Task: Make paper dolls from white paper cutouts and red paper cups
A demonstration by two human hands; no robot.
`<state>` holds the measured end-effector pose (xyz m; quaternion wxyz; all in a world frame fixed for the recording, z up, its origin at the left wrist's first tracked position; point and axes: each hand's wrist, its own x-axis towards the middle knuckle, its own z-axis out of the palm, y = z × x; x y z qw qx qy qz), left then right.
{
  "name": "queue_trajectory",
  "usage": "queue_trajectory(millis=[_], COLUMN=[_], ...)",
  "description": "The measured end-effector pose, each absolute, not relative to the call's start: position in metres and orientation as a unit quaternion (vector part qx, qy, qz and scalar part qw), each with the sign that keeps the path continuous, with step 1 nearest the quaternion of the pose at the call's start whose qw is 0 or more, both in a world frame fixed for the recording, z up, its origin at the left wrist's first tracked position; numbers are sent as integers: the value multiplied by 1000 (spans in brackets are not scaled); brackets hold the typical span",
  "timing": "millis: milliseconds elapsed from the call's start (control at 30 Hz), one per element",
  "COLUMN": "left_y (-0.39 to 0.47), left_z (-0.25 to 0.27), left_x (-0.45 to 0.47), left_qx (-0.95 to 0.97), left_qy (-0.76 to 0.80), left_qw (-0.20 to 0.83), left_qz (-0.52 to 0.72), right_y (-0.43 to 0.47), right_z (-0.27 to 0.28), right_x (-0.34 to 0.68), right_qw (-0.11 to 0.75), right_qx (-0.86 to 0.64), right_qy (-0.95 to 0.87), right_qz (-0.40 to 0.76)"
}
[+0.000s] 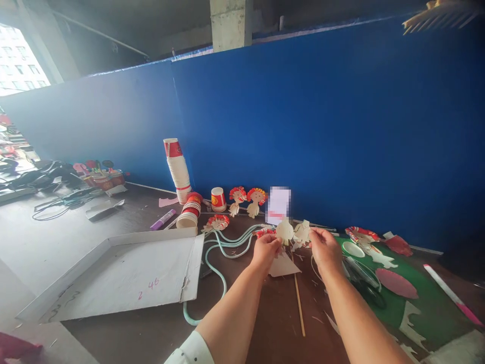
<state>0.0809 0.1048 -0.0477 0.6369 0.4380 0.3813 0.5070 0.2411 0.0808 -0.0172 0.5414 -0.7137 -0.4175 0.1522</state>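
Single head-worn view, taken from above and behind the person's forearms (pixel 233 321), facing forward and down across the counter (pixel 278 308) toward the blue partition (pixel 322 116). The viewpoint lies on the near side of the partition, with the left fingers (pixel 273 241) and right fingers (pixel 319 235) at close range in front of it. The wide field extends over the partition's top edge to a concrete pillar (pixel 231 25) and, above its left part, a bright opening (pixel 18 63).
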Motion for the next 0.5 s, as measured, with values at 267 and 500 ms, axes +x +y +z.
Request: queue_trajectory(millis=[267,500], left_y=[103,100], left_z=[-43,-38], left_x=[83,83], left_qx=[441,438], left_qy=[395,385], left_qw=[624,638], left_qz=[510,503], right_y=[71,52], right_z=[-11,18], right_x=[243,296], right_qw=[321,265], right_qx=[-771,-788], right_qy=[-524,-543], right_qz=[168,116])
